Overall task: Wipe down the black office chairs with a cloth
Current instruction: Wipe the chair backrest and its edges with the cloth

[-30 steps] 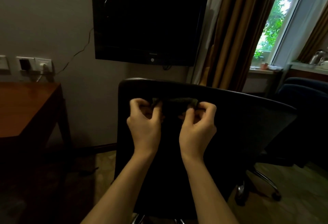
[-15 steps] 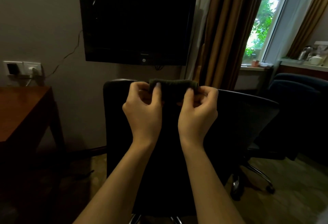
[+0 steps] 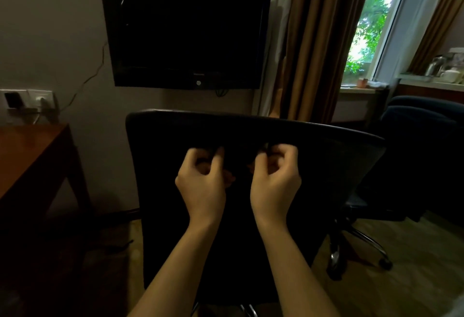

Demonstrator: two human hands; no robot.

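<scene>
Two hands are raised before the backrest of the black office chair [image 3: 326, 166]: the left hand [image 3: 202, 186] and right hand [image 3: 275, 183], fingers curled, each pinch an end of a dark cloth [image 3: 242, 148], barely visible against the backrest.

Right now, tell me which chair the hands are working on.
The black office chair with its backrest directly ahead; both hands hold a dark cloth against it. The dark chair by the window stands untouched.

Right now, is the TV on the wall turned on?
No, the TV on the wall above the chair shows only a dark, blank screen.
</scene>
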